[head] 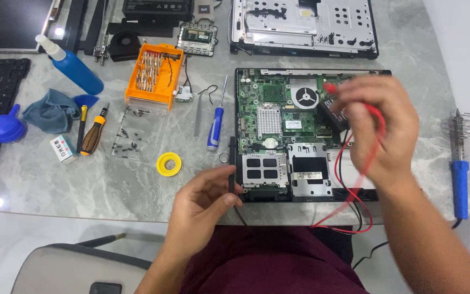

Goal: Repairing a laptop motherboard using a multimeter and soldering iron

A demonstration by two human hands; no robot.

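The left hand (205, 198) is closed around a black probe (232, 163), held upright at the near left edge of the opened laptop (278, 130) on the worktop (137, 179). The right hand (379, 128), blurred, pinches a red probe (330, 87) above the circuit board's fan (305, 97).

two hands (205, 204) (379, 128), two probes (231, 163) (330, 87), three screwdrivers (215, 122).

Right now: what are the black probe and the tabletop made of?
Black probe, pinched in the left hand: looks like matte black plastic, no glints. Tabletop: grey veined surface with a lamp reflection, so polished stone or a stone-look laminate; can't tell which.
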